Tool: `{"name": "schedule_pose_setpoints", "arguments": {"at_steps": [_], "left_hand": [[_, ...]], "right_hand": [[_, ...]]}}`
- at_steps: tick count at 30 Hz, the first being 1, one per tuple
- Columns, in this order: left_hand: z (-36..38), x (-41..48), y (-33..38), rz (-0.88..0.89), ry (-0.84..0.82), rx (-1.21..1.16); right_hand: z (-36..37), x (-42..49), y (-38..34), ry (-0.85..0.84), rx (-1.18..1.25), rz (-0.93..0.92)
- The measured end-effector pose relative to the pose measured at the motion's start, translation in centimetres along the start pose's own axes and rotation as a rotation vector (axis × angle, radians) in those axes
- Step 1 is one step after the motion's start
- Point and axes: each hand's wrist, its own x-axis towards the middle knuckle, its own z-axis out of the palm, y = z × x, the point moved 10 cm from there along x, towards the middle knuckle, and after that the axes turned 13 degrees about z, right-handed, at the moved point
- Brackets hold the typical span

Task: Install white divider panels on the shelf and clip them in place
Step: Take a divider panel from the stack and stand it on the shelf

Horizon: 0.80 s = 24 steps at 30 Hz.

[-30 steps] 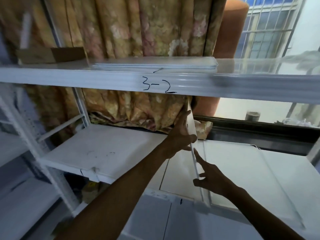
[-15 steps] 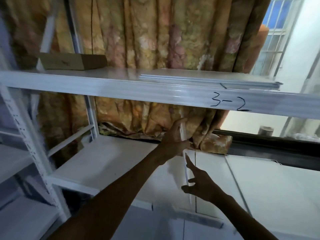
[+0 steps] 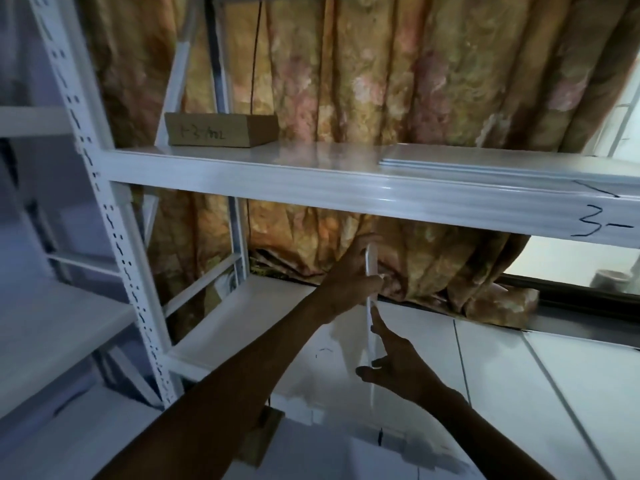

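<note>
The divider panel (image 3: 370,306) is now standing edge-on and upright on the lower shelf (image 3: 242,327), the left hand (image 3: 349,275) pinching its top, the right hand (image 3: 398,368) steadying below with loosely spread fingers (image 3: 375,318), clipping probably coming next.

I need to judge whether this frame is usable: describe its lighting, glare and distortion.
Head view: daylight from the window at right overexposes that edge; a glare streak runs along the upper shelf front; the left hand, right hand and forearms are dim and backlit; the wide lens bends the perforated upright; the edge-on divider panel looks soft.
</note>
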Motion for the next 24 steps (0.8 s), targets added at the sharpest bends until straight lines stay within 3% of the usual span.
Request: {"name": "schedule_pose_setpoints", "arguments": {"at_steps": [16, 24], "left_hand": [[-5.8, -0.8, -5.1, -0.048, 0.048, 0.066], [-7.5, -0.9, -5.6, 0.041, -0.003, 0.137]], "right_hand": [[6.5, 4.7, -2.4, -0.077, 0.142, -0.052], [8.3, 6.5, -2.6, -0.039, 0.173, 0.007]]}}
